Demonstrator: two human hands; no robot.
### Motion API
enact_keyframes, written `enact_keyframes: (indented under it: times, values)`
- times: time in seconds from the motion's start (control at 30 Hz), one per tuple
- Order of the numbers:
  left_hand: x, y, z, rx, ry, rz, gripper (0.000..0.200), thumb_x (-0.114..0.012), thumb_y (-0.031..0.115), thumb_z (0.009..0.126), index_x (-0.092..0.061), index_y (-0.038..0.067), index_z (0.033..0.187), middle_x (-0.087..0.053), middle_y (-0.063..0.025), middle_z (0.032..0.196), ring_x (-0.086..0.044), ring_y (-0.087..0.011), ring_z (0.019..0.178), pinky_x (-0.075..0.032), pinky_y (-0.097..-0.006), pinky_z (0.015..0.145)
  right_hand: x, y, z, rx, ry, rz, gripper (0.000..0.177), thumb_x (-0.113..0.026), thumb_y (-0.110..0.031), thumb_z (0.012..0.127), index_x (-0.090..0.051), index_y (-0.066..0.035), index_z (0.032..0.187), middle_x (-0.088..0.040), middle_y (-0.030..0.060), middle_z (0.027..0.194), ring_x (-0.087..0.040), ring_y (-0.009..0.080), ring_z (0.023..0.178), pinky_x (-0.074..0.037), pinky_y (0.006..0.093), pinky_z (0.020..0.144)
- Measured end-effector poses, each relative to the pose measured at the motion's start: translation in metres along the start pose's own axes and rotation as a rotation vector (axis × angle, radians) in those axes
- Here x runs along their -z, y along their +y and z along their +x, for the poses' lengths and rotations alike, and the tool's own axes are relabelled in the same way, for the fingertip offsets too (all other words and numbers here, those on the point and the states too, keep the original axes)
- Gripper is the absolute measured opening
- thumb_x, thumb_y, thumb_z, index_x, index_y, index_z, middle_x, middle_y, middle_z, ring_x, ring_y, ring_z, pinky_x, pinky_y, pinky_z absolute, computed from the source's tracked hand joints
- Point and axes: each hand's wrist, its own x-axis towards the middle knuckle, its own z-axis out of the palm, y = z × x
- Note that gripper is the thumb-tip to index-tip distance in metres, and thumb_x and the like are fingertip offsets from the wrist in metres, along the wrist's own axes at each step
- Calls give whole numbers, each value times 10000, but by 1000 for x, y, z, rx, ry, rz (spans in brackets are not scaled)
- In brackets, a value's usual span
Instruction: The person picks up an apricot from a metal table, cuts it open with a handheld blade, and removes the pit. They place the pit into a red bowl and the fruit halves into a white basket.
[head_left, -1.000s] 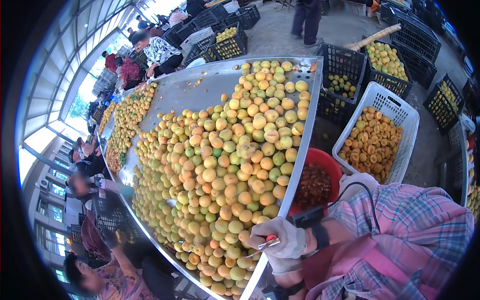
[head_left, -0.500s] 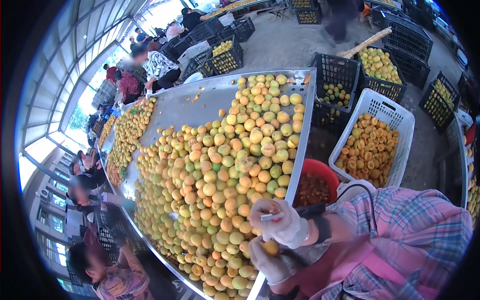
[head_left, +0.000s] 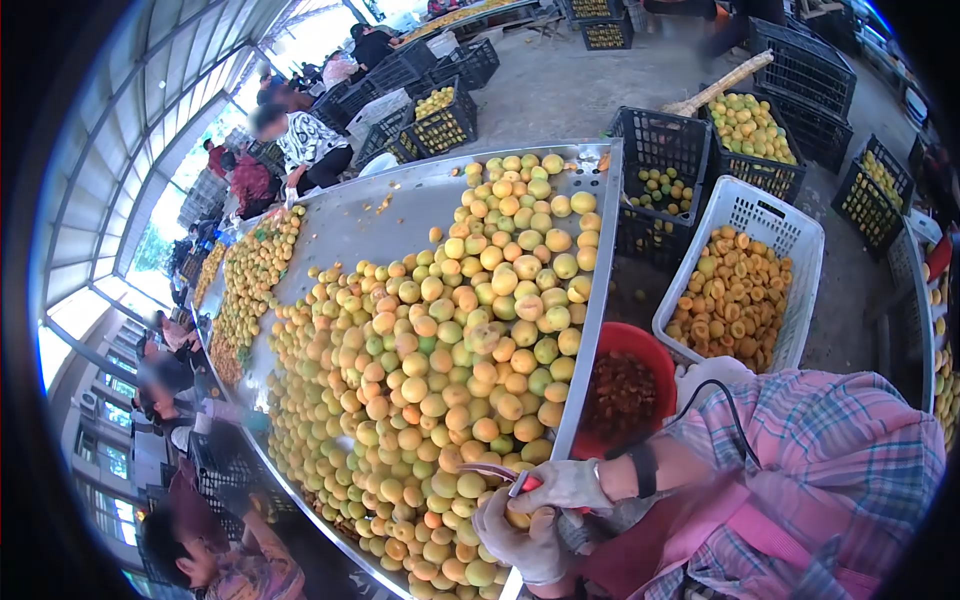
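Note:
A metal-edged sorting table [head_left: 385,215] bears a large heap of yellow-orange and greenish fruit [head_left: 430,340]. At its near edge, my gloved right hand [head_left: 568,487] is closed round a red-handled cutting tool [head_left: 522,484], whose thin curved blade points left over the heap. Directly below, touching it, my gloved left hand [head_left: 522,540] grips an orange fruit [head_left: 517,518], mostly hidden by the fingers. The blade's contact with that fruit cannot be made out.
Right of the table stand a red bucket [head_left: 665,385] with dark pieces and a white crate [head_left: 812,270] of halved fruit. Black crates [head_left: 662,150] stand behind. Another person [head_left: 225,555] sits across the table at lower left; more people are farther back.
My right hand has moved down to meet my left hand, and the tool now points left beside the held fruit. My left hand has shifted slightly left. The view has shifted a little.

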Motion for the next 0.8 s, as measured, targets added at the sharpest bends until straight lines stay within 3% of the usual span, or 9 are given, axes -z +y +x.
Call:
enact_keyframes:
  times: [0.03,0.2,0.27,0.33,0.37,0.43,0.57,0.63,0.8]
  values:
    - [0,1,0,-5,-7,35,627,-652,587,805,-594,12,1046,-588,-138,956,-531,-330,925,-437,-447,845,0,-18,-12,-162,-2,24,424,-666,-461,861,-656,-82,1051,-612,3,758,-579,103,721,-454,281,629]
    - [3,-1,0,-10,-15,148,706,-694,642,730,-596,26,1059,-581,-147,981,-526,-342,943,-436,-453,842,1,15,4,-89,20,96,370,-675,-441,854,-674,-103,1004,-607,-5,742,-554,74,670,-427,260,568]
    - [7,5,3,41,-115,140,660,-772,555,690,-591,32,1049,-571,-152,992,-527,-348,949,-436,-456,856,1,16,4,-95,9,129,353,-673,-433,855,-678,-108,995,-609,-5,740,-551,71,655,-421,259,551]
    - [3,-2,0,15,-87,117,635,-797,504,673,-587,29,1038,-567,-151,993,-529,-349,951,-436,-457,860,-1,18,3,-12,67,176,329,-679,-410,864,-652,-87,916,-598,10,642,-534,110,427,-421,250,380]
    - [2,-3,-2,-7,-56,96,614,-822,453,655,-583,27,1028,-563,-150,993,-531,-350,953,-437,-458,865,0,13,-2,-33,53,177,329,-679,-410,864,-652,-87,916,-598,10,642,-534,110,427,-421,250,380]
    - [2,-3,-4,15,-70,77,588,-845,386,635,-579,23,1013,-565,-147,961,-541,-349,919,-449,-453,849,3,5,-9,-65,41,200,291,-696,-368,855,-662,-86,913,-605,3,664,-569,113,503,-462,260,449]
    - [-1,-7,-2,-62,-78,50,595,-875,360,619,-596,42,1038,-583,-118,929,-569,-322,863,-472,-420,779,1,21,-5,281,151,66,253,-683,-275,843,-666,-58,972,-649,11,783,-613,99,743,-498,275,639]
    - [0,-3,-2,-62,-79,76,591,-869,337,630,-578,45,1054,-589,-112,924,-561,-313,872,-469,-411,783,4,9,-13,171,94,-36,436,-692,-167,633,-627,-36,1043,-623,132,987,-612,371,854,-503,421,745]
    - [1,-2,-8,-58,-74,51,553,-844,286,643,-532,59,1039,-563,-106,950,-538,-297,859,-459,-402,772,4,14,-11,138,99,-52,383,-706,-150,675,-631,-41,1035,-637,129,1023,-619,355,903,-512,421,788]
